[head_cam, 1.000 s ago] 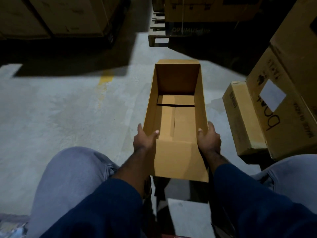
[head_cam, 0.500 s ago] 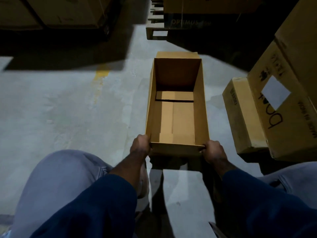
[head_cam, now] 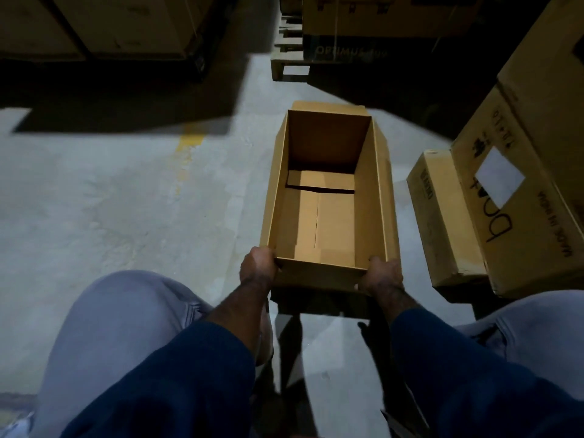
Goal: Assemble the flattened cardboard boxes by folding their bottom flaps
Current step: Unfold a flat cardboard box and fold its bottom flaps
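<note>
**Both hands on the near end of the open box**

My left hand [head_cam: 257, 268] gripped the near left corner of the cardboard box [head_cam: 373, 216], fingers curled around its edge. My right hand [head_cam: 380, 275] clasped the near right corner the same way. The box lay in front of my knees, open side up and stretching away from me. Its bottom flaps [head_cam: 319, 222] were folded in flat, with a seam running down the middle. I could not tell whether it rested on the concrete floor [head_cam: 126, 200] or hung just above it.

Just to the right sat a small carton [head_cam: 442, 216] with side print too blurred to read. Against it leaned a large carton [head_cam: 537, 235] bearing a blank white label [head_cam: 499, 177] and the words "MADE IN INDIA", upside down to me. Beside those words were big handwritten-style letters I could not make out. Farther off, a pallet [head_cam: 289, 63] carried a load marked "OPTIMUS" [head_cam: 339, 52].

A second earlier my hands had held the long side walls, thumbs over the rim, with the near wall broadly facing me. Now they had slid back to the near corners, and that wall showed only as a narrow strip.
</note>
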Demonstrator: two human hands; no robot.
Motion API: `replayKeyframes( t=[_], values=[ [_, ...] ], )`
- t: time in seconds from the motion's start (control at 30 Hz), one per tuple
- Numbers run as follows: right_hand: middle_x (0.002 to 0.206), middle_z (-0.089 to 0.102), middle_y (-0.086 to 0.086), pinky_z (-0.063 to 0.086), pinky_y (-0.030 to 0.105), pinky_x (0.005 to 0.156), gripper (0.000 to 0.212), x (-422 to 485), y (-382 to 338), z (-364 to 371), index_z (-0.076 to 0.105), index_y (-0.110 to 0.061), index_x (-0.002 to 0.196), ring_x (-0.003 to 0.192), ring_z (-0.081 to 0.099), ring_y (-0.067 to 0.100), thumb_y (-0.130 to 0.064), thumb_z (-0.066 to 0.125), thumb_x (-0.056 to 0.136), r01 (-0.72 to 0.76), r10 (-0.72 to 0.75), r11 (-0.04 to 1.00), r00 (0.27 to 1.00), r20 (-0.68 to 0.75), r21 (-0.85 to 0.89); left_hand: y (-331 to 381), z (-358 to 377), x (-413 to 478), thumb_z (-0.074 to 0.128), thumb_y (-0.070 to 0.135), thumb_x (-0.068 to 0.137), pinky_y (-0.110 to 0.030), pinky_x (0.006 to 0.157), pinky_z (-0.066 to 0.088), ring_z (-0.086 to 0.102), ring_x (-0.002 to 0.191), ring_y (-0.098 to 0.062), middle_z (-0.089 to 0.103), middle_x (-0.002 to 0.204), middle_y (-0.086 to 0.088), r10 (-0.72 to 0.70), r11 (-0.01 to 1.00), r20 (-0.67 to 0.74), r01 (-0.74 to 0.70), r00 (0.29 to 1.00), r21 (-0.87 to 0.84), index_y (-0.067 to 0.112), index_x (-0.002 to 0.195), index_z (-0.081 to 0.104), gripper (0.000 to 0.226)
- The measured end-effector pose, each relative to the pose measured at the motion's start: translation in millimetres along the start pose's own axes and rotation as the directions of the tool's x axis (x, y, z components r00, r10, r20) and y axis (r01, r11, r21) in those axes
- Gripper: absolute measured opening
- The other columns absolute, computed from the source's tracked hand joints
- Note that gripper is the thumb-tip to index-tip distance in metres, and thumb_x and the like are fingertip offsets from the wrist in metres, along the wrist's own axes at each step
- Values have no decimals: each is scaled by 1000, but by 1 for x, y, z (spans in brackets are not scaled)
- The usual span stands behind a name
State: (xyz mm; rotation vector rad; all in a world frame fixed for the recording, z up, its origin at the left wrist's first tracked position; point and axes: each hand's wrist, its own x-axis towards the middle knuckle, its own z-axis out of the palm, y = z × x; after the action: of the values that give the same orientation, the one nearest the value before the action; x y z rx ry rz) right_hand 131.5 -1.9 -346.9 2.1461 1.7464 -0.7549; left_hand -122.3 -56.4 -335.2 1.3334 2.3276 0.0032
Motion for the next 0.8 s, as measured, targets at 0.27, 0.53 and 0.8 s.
replayKeyframes(
  t=[0.27, 0.53, 0.8],
  values=[
    [116, 65, 7, 59, 39, 88, 32, -18, -11, -22, 65, -16, 109, 100, 65, 23, -29, 81, 85, 135, -140, 886, 990, -21, 444, 9, -77, -9, 61, 20, 92, -33, 74, 46, 63, 97, -31, 64, 106, -8, 123, 987, -251, -144, 960, -68, 19, 98, 68, 10],
    [94, 75, 19, 60, 46, 82, 27, -23, -27, 9, 71, -2, 95, 84, 71, 29, -27, 80, 89, 164, -310, 750, 943, 121, 641, 18, -130, -42, 64, 19, 95, -43, 83, 52, 57, 119, -34, 55, 140, -11, 437, 885, -370, -317, 820, 342, 24, 128, 61, 33],
    [119, 61, 16, 49, 36, 72, 30, -18, -38, 2, 62, 1, 127, 95, 59, 29, -14, 53, 103, 73, -161, 973, 895, 417, 218, 34, -78, -66, 67, 18, 95, -46, 89, 55, 60, 119, -35, 42, 151, -23, 456, 760, -19, -378, 890, 529, 21, 140, 52, 47]
  ],
)
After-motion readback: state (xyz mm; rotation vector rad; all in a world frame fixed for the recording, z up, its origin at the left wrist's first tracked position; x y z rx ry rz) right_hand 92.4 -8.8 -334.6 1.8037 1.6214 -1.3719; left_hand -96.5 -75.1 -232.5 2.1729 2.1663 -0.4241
